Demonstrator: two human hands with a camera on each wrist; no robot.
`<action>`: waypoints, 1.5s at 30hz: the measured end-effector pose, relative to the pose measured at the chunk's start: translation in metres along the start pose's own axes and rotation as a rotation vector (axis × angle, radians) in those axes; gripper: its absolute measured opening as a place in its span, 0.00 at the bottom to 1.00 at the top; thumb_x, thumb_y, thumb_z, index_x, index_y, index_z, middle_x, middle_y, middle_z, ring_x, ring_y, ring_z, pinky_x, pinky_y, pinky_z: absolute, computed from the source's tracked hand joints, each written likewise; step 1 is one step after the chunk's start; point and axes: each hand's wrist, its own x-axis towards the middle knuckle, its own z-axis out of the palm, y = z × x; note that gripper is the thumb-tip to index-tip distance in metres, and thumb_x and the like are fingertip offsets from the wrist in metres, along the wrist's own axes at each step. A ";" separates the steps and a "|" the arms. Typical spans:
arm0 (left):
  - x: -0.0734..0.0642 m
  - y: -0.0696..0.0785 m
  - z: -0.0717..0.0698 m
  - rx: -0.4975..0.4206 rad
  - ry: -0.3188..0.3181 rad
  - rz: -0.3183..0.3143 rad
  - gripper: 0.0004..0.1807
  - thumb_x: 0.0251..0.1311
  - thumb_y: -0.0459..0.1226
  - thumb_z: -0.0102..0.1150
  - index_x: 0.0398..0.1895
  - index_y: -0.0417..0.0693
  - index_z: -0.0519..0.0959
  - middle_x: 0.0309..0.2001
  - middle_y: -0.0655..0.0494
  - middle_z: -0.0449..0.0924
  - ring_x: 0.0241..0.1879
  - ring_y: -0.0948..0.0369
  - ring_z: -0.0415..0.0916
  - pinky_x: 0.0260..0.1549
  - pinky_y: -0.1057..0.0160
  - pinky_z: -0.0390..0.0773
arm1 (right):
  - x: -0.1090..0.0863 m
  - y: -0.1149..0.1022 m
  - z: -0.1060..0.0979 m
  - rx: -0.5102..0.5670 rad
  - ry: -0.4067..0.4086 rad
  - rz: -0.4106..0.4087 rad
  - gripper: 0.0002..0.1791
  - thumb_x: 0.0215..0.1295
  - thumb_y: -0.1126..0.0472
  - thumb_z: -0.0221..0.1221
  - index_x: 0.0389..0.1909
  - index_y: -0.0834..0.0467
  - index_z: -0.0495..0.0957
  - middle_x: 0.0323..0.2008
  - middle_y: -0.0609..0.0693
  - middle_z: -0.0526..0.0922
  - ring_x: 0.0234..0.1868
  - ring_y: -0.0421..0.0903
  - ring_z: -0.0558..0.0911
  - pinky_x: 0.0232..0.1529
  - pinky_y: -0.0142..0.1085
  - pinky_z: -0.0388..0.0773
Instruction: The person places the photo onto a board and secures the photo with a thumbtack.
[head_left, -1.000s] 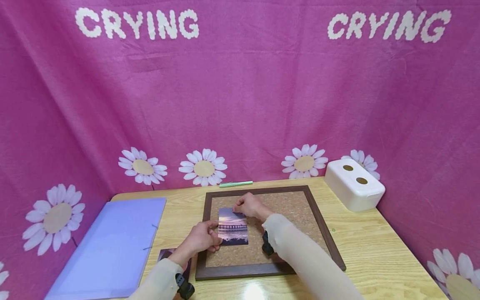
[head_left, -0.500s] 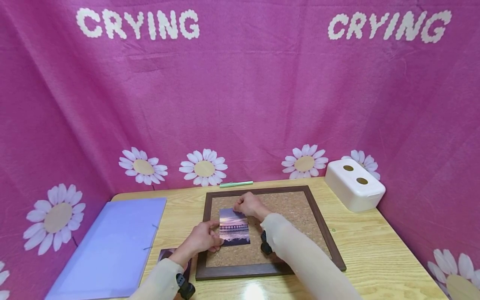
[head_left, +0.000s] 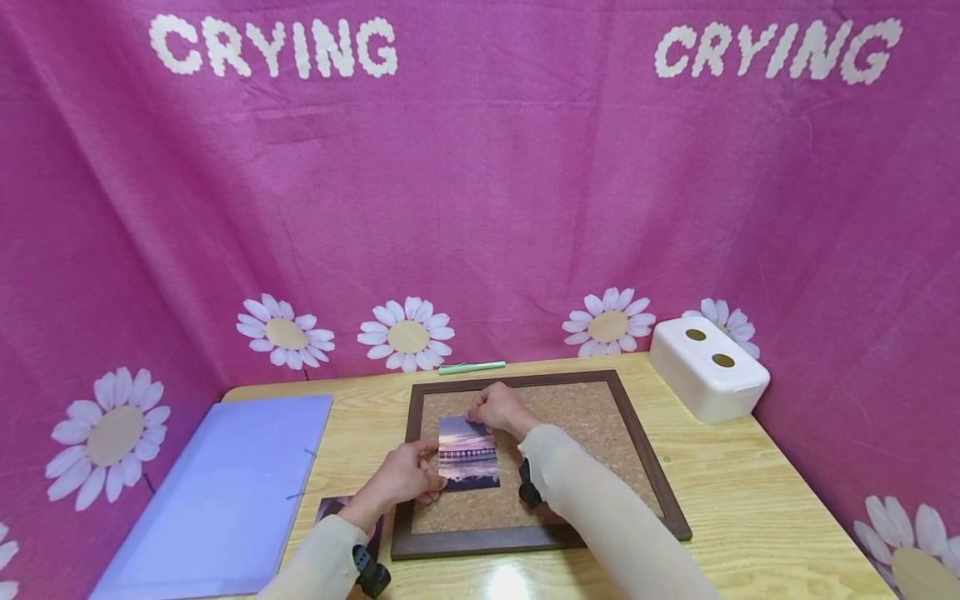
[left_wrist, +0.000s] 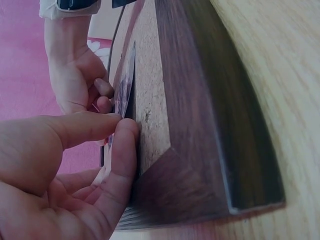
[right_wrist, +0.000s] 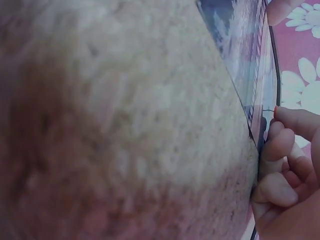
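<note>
A photo of a pier at sunset lies over the left part of a cork board with a dark brown wooden frame. Its lower left corner is pinched between the thumb and finger of my left hand, whose wrist is over the frame's left side. At the photo's top edge, my right hand pinches a small red-headed pin. The pin's thin shaft points toward the photo in the right wrist view. The left wrist view shows the photo edge-on, slightly raised off the cork at that corner.
Partly under my left forearm lies another dark photo. A lilac folder takes up the table's left side. Behind the board lies a thin green stick-like item. A white box with two round holes stands at the back right.
The photo has shifted very slightly right from its place one second ago. My right forearm has moved a little left, while both hands keep their grips.
</note>
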 end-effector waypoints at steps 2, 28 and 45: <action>0.000 0.001 0.000 -0.003 0.002 0.004 0.37 0.55 0.25 0.67 0.70 0.30 0.64 0.25 0.50 0.82 0.20 0.63 0.80 0.23 0.61 0.85 | -0.001 -0.001 0.000 0.005 0.004 0.003 0.08 0.61 0.59 0.67 0.24 0.54 0.84 0.21 0.43 0.79 0.19 0.38 0.73 0.21 0.29 0.68; 0.002 0.001 0.001 -0.006 0.003 -0.007 0.37 0.55 0.24 0.67 0.69 0.29 0.64 0.25 0.49 0.82 0.20 0.63 0.80 0.23 0.62 0.85 | -0.004 0.003 -0.005 0.001 -0.029 -0.089 0.10 0.66 0.58 0.63 0.25 0.57 0.82 0.18 0.44 0.77 0.18 0.39 0.73 0.27 0.29 0.71; -0.013 -0.009 -0.021 -0.134 0.031 -0.027 0.20 0.66 0.33 0.60 0.58 0.32 0.75 0.33 0.45 0.82 0.26 0.60 0.82 0.28 0.62 0.86 | -0.024 0.026 -0.056 0.099 -0.182 -0.300 0.08 0.69 0.65 0.58 0.42 0.66 0.82 0.34 0.53 0.86 0.28 0.51 0.84 0.34 0.41 0.85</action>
